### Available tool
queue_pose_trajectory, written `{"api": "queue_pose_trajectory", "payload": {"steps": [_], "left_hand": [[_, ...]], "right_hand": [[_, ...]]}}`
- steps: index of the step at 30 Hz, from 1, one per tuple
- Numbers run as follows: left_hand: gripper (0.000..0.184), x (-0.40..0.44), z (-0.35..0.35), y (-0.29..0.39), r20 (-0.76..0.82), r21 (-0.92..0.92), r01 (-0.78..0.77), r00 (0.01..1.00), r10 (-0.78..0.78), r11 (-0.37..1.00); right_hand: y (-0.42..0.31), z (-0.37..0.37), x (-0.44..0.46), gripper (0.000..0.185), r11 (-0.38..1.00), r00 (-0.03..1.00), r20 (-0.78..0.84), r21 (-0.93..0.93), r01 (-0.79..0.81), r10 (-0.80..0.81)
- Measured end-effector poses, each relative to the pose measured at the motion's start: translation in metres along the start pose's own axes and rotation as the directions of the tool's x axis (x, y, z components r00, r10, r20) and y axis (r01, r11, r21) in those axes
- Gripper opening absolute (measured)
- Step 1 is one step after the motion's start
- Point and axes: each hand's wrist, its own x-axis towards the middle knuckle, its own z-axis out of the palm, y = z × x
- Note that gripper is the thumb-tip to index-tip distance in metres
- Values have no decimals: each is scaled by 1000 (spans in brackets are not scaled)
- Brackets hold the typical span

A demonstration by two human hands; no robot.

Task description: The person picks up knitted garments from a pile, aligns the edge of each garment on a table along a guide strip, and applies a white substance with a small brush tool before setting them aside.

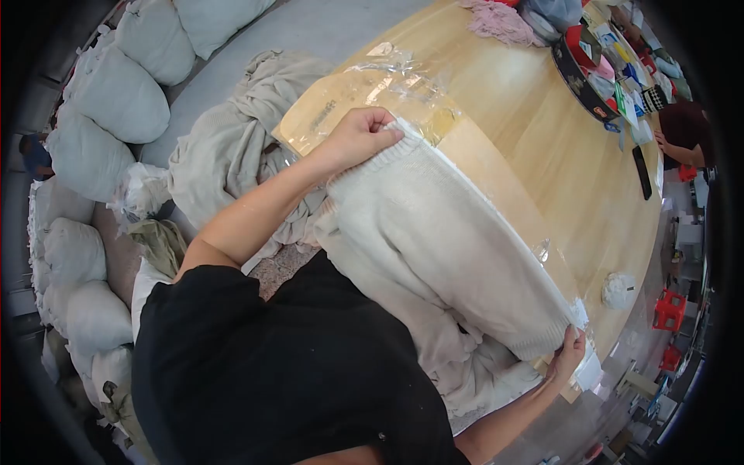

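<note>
A beige knit garment (434, 225) is stretched along the near edge of the wooden table, its long pale edge drawn straight between my two hands. My left hand (360, 139) pinches its upper corner, close to a ribbed band. At the opposite end, my right hand (570, 355) has its fingers closed on the lower corner, also beside ribbing. The rest of the fabric hangs in folds toward my lap. Under the taut edge lies a tan board (496, 167) with clear plastic film (403, 66) around its far end.
More beige knitwear (232, 139) is heaped to the left. Stuffed white sacks (116, 93) are piled beyond it. On the wooden table (573, 186) are a round box (581, 74) of small items, a black phone-like object (642, 172) and pink cloth (500, 21). Another person (686, 132) is at the far right.
</note>
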Motion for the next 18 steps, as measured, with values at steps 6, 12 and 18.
{"api": "queue_pose_trajectory", "payload": {"steps": [6,12,18], "left_hand": [[15,9,8,-11,-118,255,-89,985,123,963],[15,7,12,-12,-100,581,-156,960,260,799],[16,1,10,-2,-209,338,-233,926,314,912]], "right_hand": [[6,2,7,15,961,999,23,-272,46,-42],[16,-1,13,14,957,992,46,-262,122,-114],[12,9,9,14,962,991,43,-241,130,-123]]}}
